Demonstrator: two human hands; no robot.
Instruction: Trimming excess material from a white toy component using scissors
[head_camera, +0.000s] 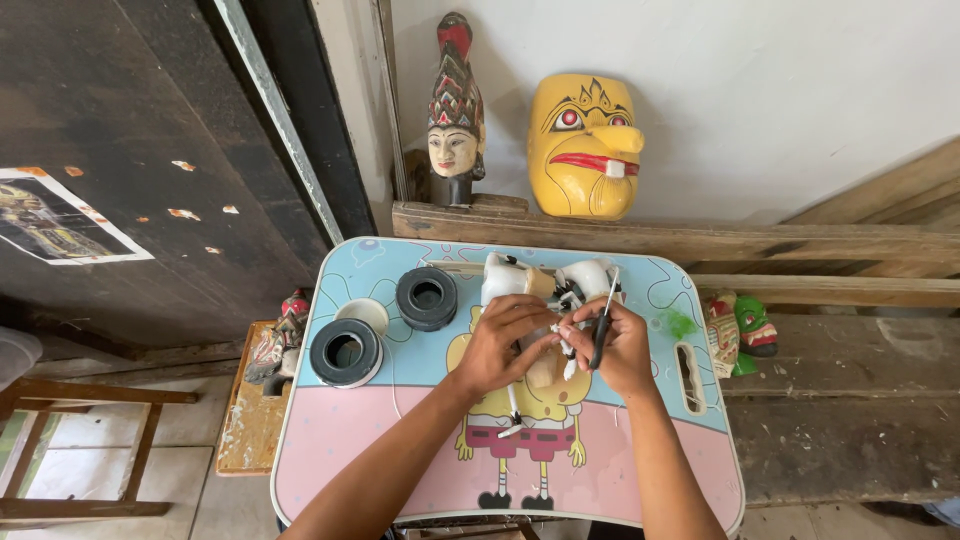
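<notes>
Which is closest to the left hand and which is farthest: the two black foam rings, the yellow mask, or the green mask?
From the left hand:
1. Upper black foam ring, just left of it on the tray.
2. Lower black foam ring, farther left near the tray's edge.
3. Yellow mask and green mask: too close to call.

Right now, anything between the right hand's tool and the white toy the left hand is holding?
Nothing visible. The right hand holds a thin dark-handled tool right against the white toy, which the left hand grips on the small table. The two tyres lie off to the left.
</notes>
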